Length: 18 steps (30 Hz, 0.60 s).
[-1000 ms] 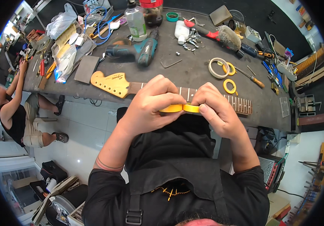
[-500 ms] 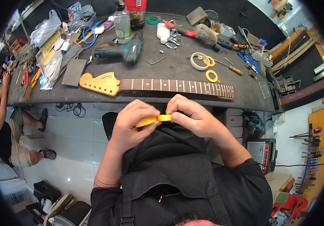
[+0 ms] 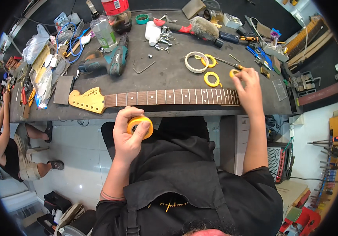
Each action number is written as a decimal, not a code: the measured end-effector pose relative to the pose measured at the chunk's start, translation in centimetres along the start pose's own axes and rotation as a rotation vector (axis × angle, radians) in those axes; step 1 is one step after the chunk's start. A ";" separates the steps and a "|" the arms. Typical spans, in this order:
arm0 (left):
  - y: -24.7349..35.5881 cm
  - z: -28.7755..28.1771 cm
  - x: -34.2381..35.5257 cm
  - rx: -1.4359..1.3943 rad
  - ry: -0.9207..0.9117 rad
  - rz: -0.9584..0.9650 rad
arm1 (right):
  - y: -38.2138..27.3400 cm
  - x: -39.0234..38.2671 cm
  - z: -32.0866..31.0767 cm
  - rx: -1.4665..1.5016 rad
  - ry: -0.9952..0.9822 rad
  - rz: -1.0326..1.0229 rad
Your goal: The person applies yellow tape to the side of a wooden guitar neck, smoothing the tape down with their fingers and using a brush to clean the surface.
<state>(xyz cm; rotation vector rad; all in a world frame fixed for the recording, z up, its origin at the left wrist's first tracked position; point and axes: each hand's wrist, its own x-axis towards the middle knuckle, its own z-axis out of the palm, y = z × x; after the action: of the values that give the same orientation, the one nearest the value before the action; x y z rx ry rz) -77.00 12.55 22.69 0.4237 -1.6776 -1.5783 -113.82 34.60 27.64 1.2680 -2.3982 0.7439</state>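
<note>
My left hand grips a yellow tape roll in front of the bench edge, thumb across it. My right hand reaches over the bench, pinching a smaller yellow roll near the far end of a guitar neck. The neck lies along the front edge, headstock to the left. Above it lie a cream tape roll and two yellow rolls, one separate and another partly behind the cream one. A screwdriver lies behind them, partly hidden.
The bench holds a teal drill, bottles, a hex key, bolts, a brush and piles of tools. At left, another person sits reaching to the bench. An amplifier stands below right.
My hands have separated: the left keeps a yellow roll, now turned face up; the right has moved forward and right onto the bench with a smaller one.
</note>
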 end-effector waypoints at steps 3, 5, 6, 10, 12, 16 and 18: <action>-0.8 1.0 0.6 -0.151 -0.049 -0.033 | 4.3 0.5 0.6 -0.119 -0.040 0.034; -0.5 1.7 1.0 -0.278 -0.070 -0.066 | 5.3 0.3 1.4 -0.145 -0.023 0.052; -0.5 1.9 1.1 -0.304 -0.082 -0.058 | 5.2 0.3 1.4 -0.169 0.045 0.035; -1.2 2.1 0.8 -0.229 -0.094 0.068 | -3.5 -0.6 1.2 0.332 0.053 -0.046; -1.1 2.8 0.7 -0.246 -0.131 0.125 | -8.9 -2.3 1.3 0.660 -0.174 -0.250; 0.3 3.3 0.2 -0.006 -0.149 0.250 | -15.1 -5.7 3.7 1.019 -0.399 -0.315; 0.9 2.9 -0.4 0.014 -0.126 0.223 | -15.4 -6.4 4.9 1.069 -0.424 -0.271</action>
<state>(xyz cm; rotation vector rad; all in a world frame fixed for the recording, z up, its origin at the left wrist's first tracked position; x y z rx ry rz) -78.59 14.98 23.66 0.1396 -1.7651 -1.4540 -97.69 28.79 24.94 2.2526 -2.0002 1.9554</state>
